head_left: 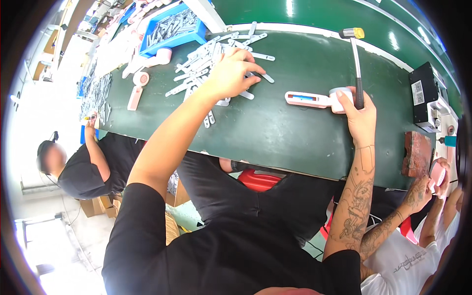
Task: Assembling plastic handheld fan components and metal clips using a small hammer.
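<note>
My left hand [235, 73] is over a loose pile of flat grey handle strips [196, 69], its fingers bent and apart. The fingertips are right by one grey strip [268, 77]; whether they touch it I cannot tell. My right hand [363, 115] is closed around the round head of a pink handheld fan body [307, 99], whose handle points left. That handle lies open, with a blue part inside. The same hand also keeps a mallet [357, 64] upright, by its black grip, its yellow-and-dark head toward the far edge.
A blue bin [173, 30] of grey strips stands at the far left. Another pink fan body [137, 91] lies left of the pile. At the right are a black-and-white machine [427, 98] and a reddish block [417, 153]. People work on both sides; one holds a pink part [436, 174].
</note>
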Demonstrator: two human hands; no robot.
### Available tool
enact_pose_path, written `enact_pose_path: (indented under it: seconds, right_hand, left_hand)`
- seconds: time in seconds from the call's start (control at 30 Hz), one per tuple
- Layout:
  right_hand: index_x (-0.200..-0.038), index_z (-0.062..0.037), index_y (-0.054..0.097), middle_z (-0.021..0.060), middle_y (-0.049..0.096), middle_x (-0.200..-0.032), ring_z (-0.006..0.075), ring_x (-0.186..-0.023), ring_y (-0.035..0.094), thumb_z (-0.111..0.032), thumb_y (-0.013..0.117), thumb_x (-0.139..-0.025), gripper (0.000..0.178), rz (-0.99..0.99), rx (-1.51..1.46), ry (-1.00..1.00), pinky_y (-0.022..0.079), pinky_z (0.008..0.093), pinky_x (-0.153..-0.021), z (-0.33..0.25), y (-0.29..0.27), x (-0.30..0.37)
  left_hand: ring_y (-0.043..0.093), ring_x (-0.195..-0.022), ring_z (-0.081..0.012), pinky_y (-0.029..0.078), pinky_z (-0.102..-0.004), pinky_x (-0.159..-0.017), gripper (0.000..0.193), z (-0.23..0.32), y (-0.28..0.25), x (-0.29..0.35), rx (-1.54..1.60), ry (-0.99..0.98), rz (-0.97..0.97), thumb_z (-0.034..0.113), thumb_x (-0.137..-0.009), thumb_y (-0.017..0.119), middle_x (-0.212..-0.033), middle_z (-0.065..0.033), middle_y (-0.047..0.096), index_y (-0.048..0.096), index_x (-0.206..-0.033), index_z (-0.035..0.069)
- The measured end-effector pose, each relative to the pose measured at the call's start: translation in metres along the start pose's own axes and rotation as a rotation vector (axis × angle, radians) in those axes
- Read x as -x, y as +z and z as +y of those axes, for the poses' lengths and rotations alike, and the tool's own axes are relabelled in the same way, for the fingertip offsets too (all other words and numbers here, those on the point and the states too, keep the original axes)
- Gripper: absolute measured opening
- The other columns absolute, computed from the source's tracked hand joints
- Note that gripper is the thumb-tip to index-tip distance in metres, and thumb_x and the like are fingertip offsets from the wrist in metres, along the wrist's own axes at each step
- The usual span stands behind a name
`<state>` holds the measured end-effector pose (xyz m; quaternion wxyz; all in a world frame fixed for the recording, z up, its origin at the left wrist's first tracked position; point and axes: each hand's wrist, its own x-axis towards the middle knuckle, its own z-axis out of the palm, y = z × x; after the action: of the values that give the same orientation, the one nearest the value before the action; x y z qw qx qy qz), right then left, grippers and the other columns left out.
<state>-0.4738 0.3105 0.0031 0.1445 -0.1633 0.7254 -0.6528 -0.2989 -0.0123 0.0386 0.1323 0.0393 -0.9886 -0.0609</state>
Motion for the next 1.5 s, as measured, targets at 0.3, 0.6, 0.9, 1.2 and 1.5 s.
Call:
enact_pose_path:
  seconds: [0.3, 0.6, 0.9, 1.2, 1.5]
  right_hand:
    - [-0.116, 0.0032, 0.072, 0.006, 0.076, -0.096, 0.0107, -0.085, 0.069, -0.029, 0.095, -0.087, 0.049, -0.008, 0.027, 0.002, 0.057, 0.0274, -0.079, 0.005, 0.008, 0.004]
    - [-0.115, 0.0045, 0.074, 0.0134, 0.077, -0.095, 0.0184, -0.086, 0.073, -0.044, 0.094, -0.083, 0.061, 0.065, 0.272, 0.037, 0.059, 0.0338, -0.082, -0.018, 0.016, 0.026]
    - [-0.114, 0.0007, 0.075, 0.0105, 0.078, -0.095, 0.0189, -0.085, 0.074, -0.048, 0.093, -0.082, 0.061, 0.055, 0.251, 0.03, 0.059, 0.0343, -0.083, -0.011, 0.015, 0.02]
    - [-0.116, 0.0004, 0.075, 0.011, 0.079, -0.097, 0.0188, -0.088, 0.075, -0.047, 0.094, -0.082, 0.061, 0.077, 0.276, 0.02, 0.059, 0.0337, -0.083, -0.009, 0.014, 0.025]
    - [-0.115, -0.0019, 0.077, 0.0085, 0.079, -0.096, 0.0187, -0.087, 0.075, -0.045, 0.093, -0.082, 0.057, 0.066, 0.238, 0.037, 0.059, 0.0335, -0.082, -0.015, 0.016, 0.028]
  left_hand:
    - [0.072, -0.078, -0.0299, 0.057, -0.0397, -0.071, 0.013, 0.036, -0.017, -0.016, 0.279, -0.042, 0.166, 0.015, -0.095, 0.081, -0.089, -0.007, 0.074, 0.08, -0.107, 0.011]
    - [0.073, -0.077, -0.013, 0.059, -0.0294, -0.072, 0.017, 0.099, -0.004, 0.024, 0.655, -0.119, 0.109, 0.007, -0.093, 0.088, -0.089, -0.0074, 0.08, 0.072, -0.087, 0.002]
    - [0.07, -0.087, -0.0271, 0.057, -0.0396, -0.078, 0.025, 0.155, 0.012, 0.053, 0.435, 0.24, 0.143, 0.015, -0.079, 0.092, -0.098, -0.0029, 0.073, 0.079, -0.1, 0.01]
    - [0.072, -0.088, -0.0322, 0.057, -0.0407, -0.08, 0.022, 0.143, 0.003, 0.037, 0.548, 0.083, 0.245, 0.001, -0.09, 0.082, -0.097, -0.0129, 0.076, 0.079, -0.112, 0.005]
    - [0.063, -0.092, -0.0268, 0.056, -0.0381, -0.079, 0.016, 0.118, 0.02, -0.013, 0.507, 0.151, 0.12, 0.007, -0.094, 0.082, -0.097, -0.0081, 0.068, 0.083, -0.11, 0.008]
